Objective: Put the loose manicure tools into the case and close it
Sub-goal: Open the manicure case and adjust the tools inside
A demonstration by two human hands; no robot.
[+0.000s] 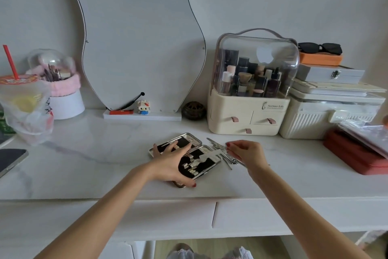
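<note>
The open case (190, 157) lies mid-desk (94, 153), with bare marble toward the front edge. The left hand (175, 162) rests on it with fingers spread flat, hiding part of the lining. The right hand (244, 152) pinches a flat metal tool (212, 154) over the case; the loose tools (225, 157) beside it blur together. A cosmetics organiser (249, 116) stands behind.

One open case (190, 142), two hands (172, 159) (247, 153).

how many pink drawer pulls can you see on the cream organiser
3: the upper-left pink pull and upper-right pink pull sit side by side on the cream plastic drawer organiser, and the bottom pink pull sits centred beneath them. None seems hidden.
</note>
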